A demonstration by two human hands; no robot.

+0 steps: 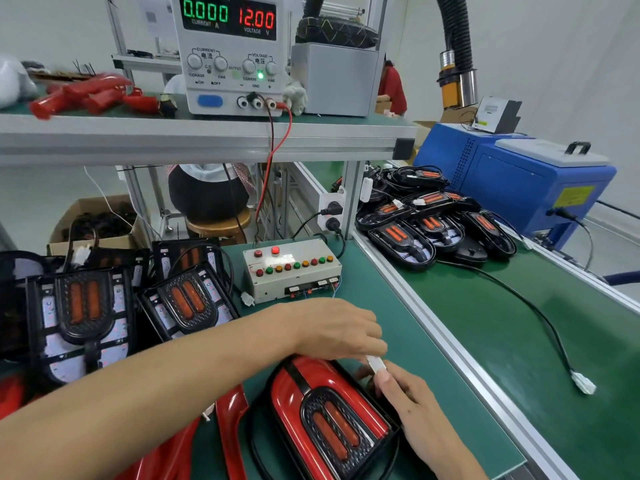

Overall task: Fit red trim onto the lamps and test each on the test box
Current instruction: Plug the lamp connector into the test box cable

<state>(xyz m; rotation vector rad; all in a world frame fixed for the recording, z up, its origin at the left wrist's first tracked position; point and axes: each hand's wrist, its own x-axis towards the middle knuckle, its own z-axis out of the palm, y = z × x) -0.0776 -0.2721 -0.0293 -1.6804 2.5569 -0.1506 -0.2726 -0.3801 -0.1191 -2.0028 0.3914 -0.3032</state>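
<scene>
A lamp (pixel 332 420) with red trim fitted around it lies on the green mat at bottom centre. At its upper right edge, both hands hold a small white connector (pixel 375 363). My left hand (pixel 339 327) reaches across from the left and pinches the connector's top. My right hand (pixel 408 400) grips its lower end from the right. The grey test box (pixel 291 271), with its rows of coloured buttons, stands behind the hands. Loose red trim pieces (pixel 232 420) lie at the lower left.
Untrimmed black lamps (pixel 79 313) are stacked at left. More lamps (pixel 436 220) pile on the green conveyor (pixel 485 323) at right, where a black cable ends in a white plug (pixel 585 384). A power supply (pixel 230 53) reading 12.00 V sits on the shelf beside red parts (pixel 90 95). A blue machine (pixel 519 181) stands far right.
</scene>
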